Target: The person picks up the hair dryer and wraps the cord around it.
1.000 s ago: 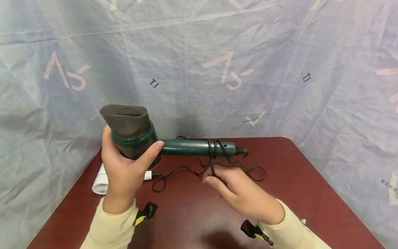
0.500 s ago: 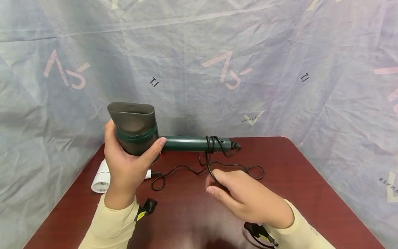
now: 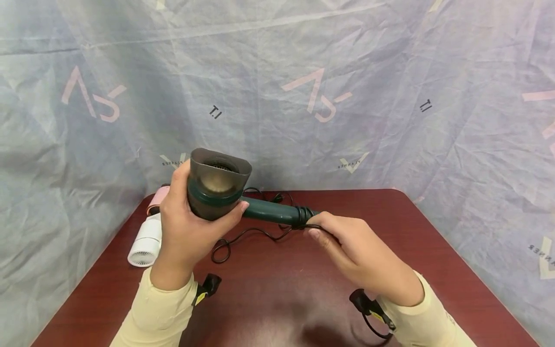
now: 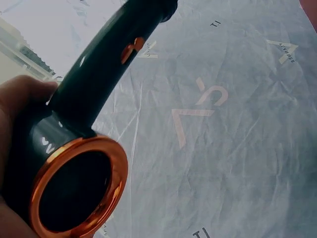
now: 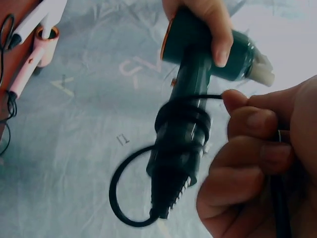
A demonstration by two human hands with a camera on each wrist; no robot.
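Note:
A dark green hair dryer (image 3: 275, 212) with a smoky, see-through nozzle is held above the table. My left hand (image 3: 186, 231) grips it round the body, thumb near the base of the handle. Its copper-coloured rear ring (image 4: 121, 168) shows in the left wrist view. A black cord (image 5: 183, 119) makes several turns round the lower handle and loops out at the end. My right hand (image 3: 364, 250), beside the handle's end, pinches the cord between thumb and finger. The other right fingers curl round more cord, as the right wrist view shows.
A white hair dryer (image 3: 145, 246) lies on the dark red table (image 3: 269, 284) at the left. Behind it is a pink hair dryer (image 3: 159, 196), partly hidden by my left hand. A thin black cord (image 3: 243, 233) trails across the table. Grey sheeting (image 3: 260, 96) surrounds the table.
The green hair dryer has moved right and its handle now slopes downward. My right hand has risen with the cord to the handle's end. The pink hair dryer has come into view.

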